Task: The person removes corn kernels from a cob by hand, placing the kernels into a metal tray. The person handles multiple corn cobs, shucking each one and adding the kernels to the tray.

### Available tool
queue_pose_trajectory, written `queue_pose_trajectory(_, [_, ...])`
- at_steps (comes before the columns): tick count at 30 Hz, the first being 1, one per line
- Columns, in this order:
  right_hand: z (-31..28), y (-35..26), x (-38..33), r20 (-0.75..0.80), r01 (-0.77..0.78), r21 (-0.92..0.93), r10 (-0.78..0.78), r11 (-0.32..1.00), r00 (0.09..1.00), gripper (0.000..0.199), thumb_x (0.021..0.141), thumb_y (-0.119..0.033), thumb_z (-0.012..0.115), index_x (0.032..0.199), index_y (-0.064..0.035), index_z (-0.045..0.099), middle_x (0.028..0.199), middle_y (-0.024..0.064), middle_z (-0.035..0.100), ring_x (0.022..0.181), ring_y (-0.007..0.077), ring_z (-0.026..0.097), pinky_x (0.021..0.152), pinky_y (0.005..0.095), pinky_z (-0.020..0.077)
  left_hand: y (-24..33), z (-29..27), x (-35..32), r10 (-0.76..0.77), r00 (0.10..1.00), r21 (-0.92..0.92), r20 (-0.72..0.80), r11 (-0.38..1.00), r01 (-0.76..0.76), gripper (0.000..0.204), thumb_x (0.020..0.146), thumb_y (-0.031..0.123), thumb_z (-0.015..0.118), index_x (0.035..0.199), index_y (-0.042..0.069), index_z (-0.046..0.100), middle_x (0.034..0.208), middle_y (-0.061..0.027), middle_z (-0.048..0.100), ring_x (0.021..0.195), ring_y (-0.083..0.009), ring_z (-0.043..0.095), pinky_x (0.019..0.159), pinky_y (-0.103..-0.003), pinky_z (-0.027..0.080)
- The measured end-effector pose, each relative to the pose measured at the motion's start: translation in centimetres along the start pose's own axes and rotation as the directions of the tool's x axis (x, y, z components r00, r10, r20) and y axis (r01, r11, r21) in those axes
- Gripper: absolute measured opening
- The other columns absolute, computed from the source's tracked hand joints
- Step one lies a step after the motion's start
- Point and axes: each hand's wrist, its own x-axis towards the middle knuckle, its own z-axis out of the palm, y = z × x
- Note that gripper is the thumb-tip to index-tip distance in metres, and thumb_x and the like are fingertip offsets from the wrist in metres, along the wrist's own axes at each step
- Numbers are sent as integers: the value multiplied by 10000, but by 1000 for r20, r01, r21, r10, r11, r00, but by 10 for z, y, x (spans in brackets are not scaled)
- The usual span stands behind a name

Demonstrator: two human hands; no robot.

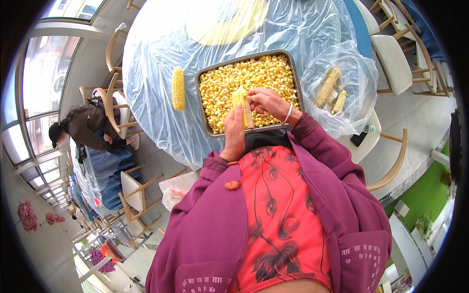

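My left hand [234, 128] grips a partly stripped corn cob [239, 95], thumb along its near side. The cob stands tilted above a dark-rimmed metal tray [298, 90] of loose yellow kernels [218, 80]. My right hand [270, 104] is closed, its thumb and finger pinched against the cob's right side. Yellow kernel rows cover the cob's left; a paler bared strip shows on its lower right. Any loose kernel between my right fingertips is hidden. Left of the tray lies a whole ear of corn [179, 89].
A clear plastic bag [360, 73] holding a long stripped cob [327, 87] and a smaller piece [339, 101] lies right of the tray. Thin plastic sheeting [151, 53] covers the round table. White chairs [393, 63] stand around it. Another person [90, 127] bends by a table at the left.
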Motion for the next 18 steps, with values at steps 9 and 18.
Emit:
queue_pose_trajectory(9, [15,2,3,-218,157,-605,-352,781,911,532,919,-507,489,750,-2,501,679,182,515,629,319,520,591,393,420,-11,-3,3,-34,999,-85,11,996,35,284,1000,268,430,953,41,595,799,36,558,718,-32,504,630,-194,411])
queue_pose_trajectory(18, [6,5,2,-32,376,-735,-583,564,812,262,932,-223,452,803,1,495,734,209,514,720,409,525,632,463,425,3,0,-3,-102,989,-79,110,991,111,295,998,298,407,985,55,573,786,-14,592,631,-104,565,547,-258,469])
